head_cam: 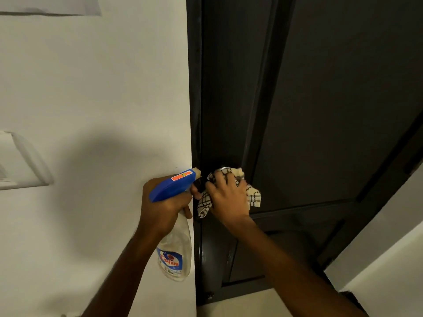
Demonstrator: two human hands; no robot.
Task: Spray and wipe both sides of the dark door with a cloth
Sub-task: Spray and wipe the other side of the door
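The dark panelled door [320,99] fills the right half of the view, set in a dark frame. My right hand [226,197] grips a white cloth with a dark check pattern [253,195] and presses it against the door near its left edge, where a glint of metal shows above the cloth. My left hand [164,207] holds a clear spray bottle [175,252] with a blue trigger head, nozzle pointing toward the door edge. One finger curls round the trigger.
A white wall [103,99] runs along the left, with a white switch plate [20,161] at the far left edge. The dark door frame [194,88] separates wall and door. Pale floor [240,303] shows below, and another white wall [389,236] at lower right.
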